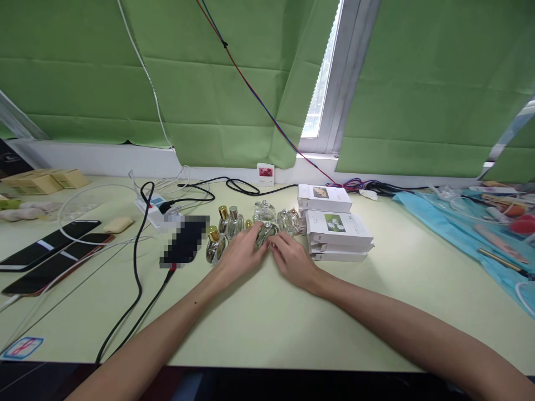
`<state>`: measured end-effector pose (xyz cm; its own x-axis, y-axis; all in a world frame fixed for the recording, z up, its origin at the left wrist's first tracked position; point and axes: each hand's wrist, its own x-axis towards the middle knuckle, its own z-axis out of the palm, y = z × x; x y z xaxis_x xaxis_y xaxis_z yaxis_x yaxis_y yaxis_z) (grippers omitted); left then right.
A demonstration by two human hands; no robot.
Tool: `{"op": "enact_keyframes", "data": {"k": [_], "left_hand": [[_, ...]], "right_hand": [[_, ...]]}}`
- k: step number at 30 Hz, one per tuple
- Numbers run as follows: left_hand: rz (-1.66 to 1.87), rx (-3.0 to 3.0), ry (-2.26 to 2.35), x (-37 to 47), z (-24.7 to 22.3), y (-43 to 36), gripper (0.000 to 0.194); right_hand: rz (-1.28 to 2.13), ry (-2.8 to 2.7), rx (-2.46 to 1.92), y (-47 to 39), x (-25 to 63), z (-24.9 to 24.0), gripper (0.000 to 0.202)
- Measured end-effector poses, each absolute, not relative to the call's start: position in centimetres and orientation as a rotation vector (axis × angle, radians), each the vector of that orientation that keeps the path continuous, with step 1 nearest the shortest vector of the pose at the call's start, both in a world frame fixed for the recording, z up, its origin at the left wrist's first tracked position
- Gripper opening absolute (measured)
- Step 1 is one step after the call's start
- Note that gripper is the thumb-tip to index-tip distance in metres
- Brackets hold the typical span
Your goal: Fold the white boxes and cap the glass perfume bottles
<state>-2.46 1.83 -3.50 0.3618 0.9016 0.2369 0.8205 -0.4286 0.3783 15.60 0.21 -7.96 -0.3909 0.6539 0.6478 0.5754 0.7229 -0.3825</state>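
Note:
Both hands meet around a clear glass bottle at the middle of the table. My left hand has its fingers closed on the bottle's left side. From the right, the bent fingers of my right hand press against its lower right side. Behind it stands another clear bottle, with more glass bottles just to the right. Gold-capped bottles stand left of my left hand. White boxes with flower pictures are stacked right of my right hand.
Phones and a power strip with cables lie at the left. A dark phone is nearer the bottles. A small white box stands at the back. Blue plastic sheeting with assorted items covers the right side.

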Motion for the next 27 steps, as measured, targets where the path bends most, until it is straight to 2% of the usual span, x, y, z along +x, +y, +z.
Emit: {"op": "enact_keyframes", "data": {"k": [6, 27], "left_hand": [[0.617, 2.440, 1.553, -2.37, -3.33, 1.74, 0.031], [0.615, 2.434, 1.526, -2.47, -3.39, 1.73, 0.031]], "right_hand": [[0.093, -2.075, -1.053, 0.10, 15.65, -7.81, 0.021], [0.062, -1.942, -0.972, 0.32, 15.83, -7.95, 0.024]]}}
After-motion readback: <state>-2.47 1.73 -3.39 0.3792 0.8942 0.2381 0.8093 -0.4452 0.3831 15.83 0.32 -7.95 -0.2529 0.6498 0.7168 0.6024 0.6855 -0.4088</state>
